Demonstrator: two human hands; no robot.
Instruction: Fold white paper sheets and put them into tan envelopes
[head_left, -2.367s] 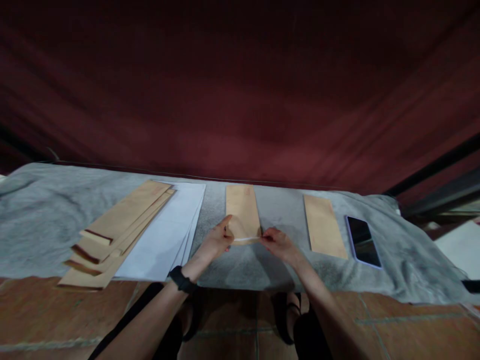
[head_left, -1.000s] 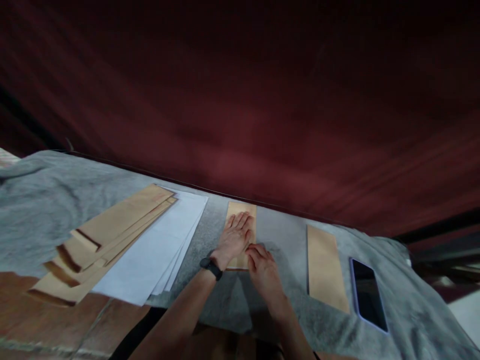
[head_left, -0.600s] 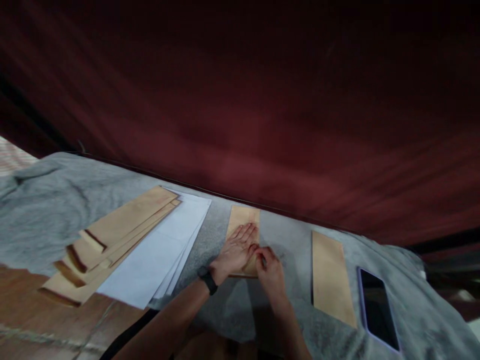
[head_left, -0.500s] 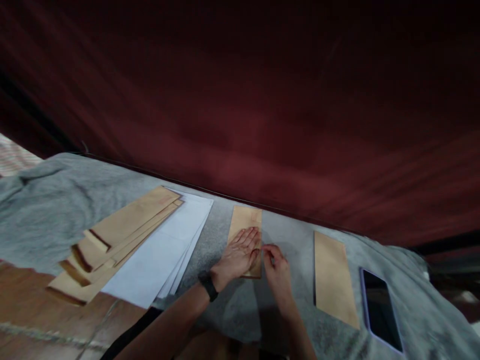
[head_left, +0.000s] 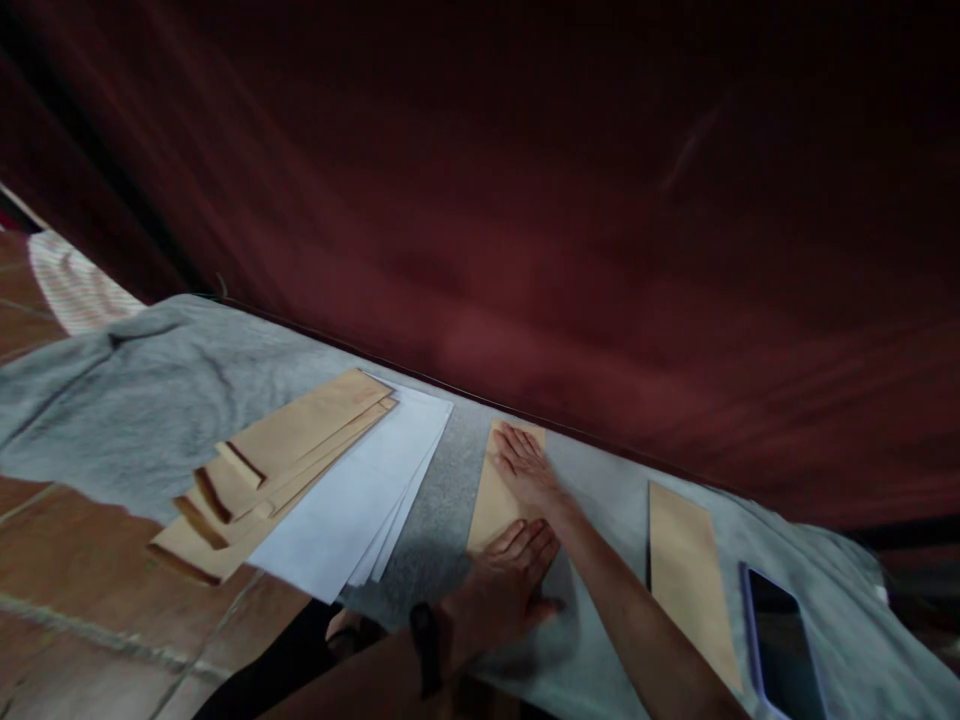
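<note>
A brown paper envelope (head_left: 487, 500) lies flat on the grey cloth in front of me. My right hand (head_left: 529, 470) is spread on its far part, palm down, fingers stretched toward the far edge. Nearer to me, my left hand (head_left: 514, 570) rests flat with its fingers on the envelope's near right corner and the thumb apart on the cloth. A dark watch (head_left: 425, 645) is on the left wrist. Neither hand grasps anything. Parts of the envelope are hidden under both hands.
To the left, several brown envelopes (head_left: 311, 425) with open flaps lie fanned over white paper sheets (head_left: 352, 490). Another brown envelope (head_left: 690, 570) and a phone (head_left: 784, 640) lie to the right on the grey cloth (head_left: 247, 350). A dark red surface (head_left: 487, 250) rises behind.
My right hand has moved from beside the envelope onto its far part and flattened. My left hand has turned palm down and come back to the near end. The view has shifted slightly.
</note>
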